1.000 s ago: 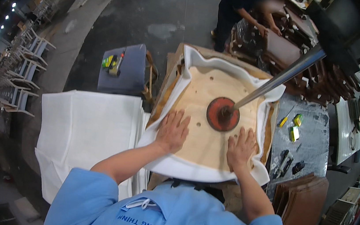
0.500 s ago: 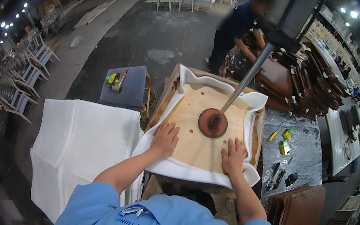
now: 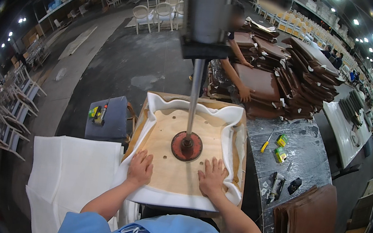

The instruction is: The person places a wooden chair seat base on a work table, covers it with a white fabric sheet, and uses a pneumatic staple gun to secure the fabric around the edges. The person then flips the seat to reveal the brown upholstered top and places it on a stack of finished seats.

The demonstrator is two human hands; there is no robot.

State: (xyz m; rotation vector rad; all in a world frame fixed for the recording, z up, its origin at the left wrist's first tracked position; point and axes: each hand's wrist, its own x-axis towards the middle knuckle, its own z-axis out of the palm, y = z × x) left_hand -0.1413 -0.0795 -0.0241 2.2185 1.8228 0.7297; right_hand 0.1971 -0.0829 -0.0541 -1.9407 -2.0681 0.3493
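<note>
A light plywood panel [image 3: 175, 178] with several round holes lies in front of me, ringed by turned-up white padding [image 3: 165, 199]. The red round foot [image 3: 186, 146] of a press bears on its middle, at the lower end of a steel rod [image 3: 195, 94]. My left hand [image 3: 140, 167] rests flat near the panel's left edge, fingers stretched forward and partly over the padding. Across from it, my right hand [image 3: 212, 177] lies flat by the right edge, fingers spread. Neither hand grips anything. Beneath the padding, tan material shows at the sides.
White padding sheets [image 3: 79, 168] are stacked at left, below a grey-blue stool seat [image 3: 108, 119] with tools. The right-hand table [image 3: 304, 148] carries a yellow screwdriver [image 3: 265, 146], small boxes and a staple gun [image 3: 276, 187]. Brown covers [image 3: 257, 83] lie beyond, under a co-worker's hands.
My view has turned, so the press and panel sit further left and lower in the picture. Both my hands remain flat on the panel. The co-worker's hands have shifted over the brown covers.
</note>
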